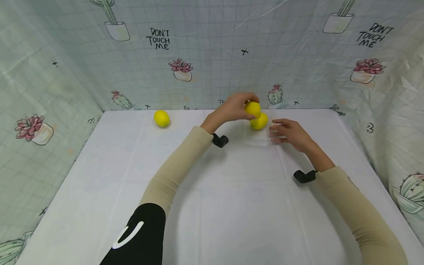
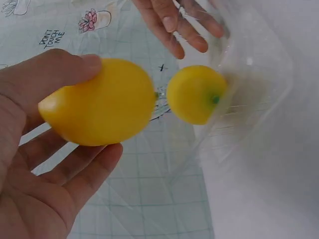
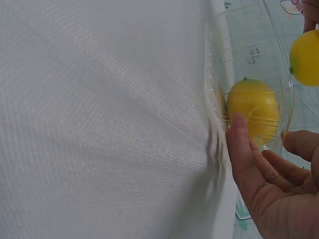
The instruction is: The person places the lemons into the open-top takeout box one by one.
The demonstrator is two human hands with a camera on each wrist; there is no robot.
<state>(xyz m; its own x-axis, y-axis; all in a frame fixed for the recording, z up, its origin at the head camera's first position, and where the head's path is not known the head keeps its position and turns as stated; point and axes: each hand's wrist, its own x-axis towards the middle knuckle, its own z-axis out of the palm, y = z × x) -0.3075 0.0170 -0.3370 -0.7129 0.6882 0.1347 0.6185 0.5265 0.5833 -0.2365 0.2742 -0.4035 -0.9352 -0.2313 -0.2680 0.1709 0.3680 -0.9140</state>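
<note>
A patterned sheet (image 1: pixel 212 48) rises just beyond both hands, and a loose lemon (image 1: pixel 161 119) sits on the white table (image 1: pixel 238 221), well left of the left hand (image 1: pixel 236 106). Between the hands, the clear container (image 3: pixel 249 62) holds another lemon (image 1: pixel 260 122), its wall facing the right hand (image 1: pixel 291 134), whose fingers spread loosely at its end. The left thumb and fingers grip a held lemon (image 2: pixel 102 104) above the container.
</note>
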